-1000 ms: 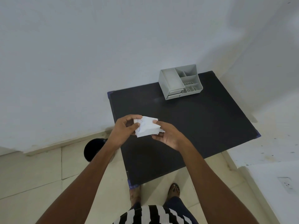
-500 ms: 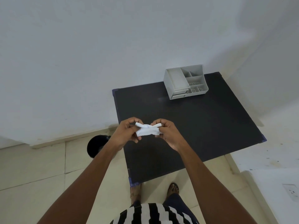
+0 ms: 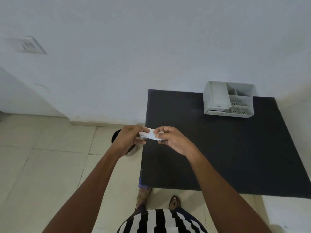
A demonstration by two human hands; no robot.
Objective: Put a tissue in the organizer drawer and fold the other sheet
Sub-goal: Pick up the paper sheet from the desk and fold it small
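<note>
Tissue: a small white sheet (image 3: pixel 150 135), folded or bunched into a narrow strip, held in the air over the near-left edge of the desk, between the two hands.
Left hand: the left hand (image 3: pixel 128 140) is closed on the tissue's left end, thumb and fingers pinching it, at about 9 o'clock of the sheet.
Right hand: the right hand (image 3: pixel 171 139) is closed on the tissue's right end, thumb on top and fingers curled beneath, at about 3 o'clock of the sheet.
Desk: a black square desk (image 3: pixel 218 148) against the white wall (image 3: pixel 151 47); blue tape shows at its left corners.
Organizer: a grey plastic organizer (image 3: pixel 228 99) stands at the far side of the desk, at about 1 o'clock from the hands and well apart from them.
Organizer compartments: a large tall bin on its left, smaller divided bins on its right with perforated floors; nothing can be seen lying in the small bins, and the contents of the tall bin cannot be told.
Drawer: a low drawer (image 3: pixel 217 109) at the organizer's front left looks slightly open; what is inside cannot be told.
Floor: pale tiles (image 3: pixel 50 157); a dark round object (image 3: pixel 117 137) sits partly hidden behind the left hand, at 9 o'clock of the desk.
Person: striped black-and-white top (image 3: pixel 161 221) at 6 o'clock, sandalled feet (image 3: pixel 175 201) just beside the desk's near edge.
</note>
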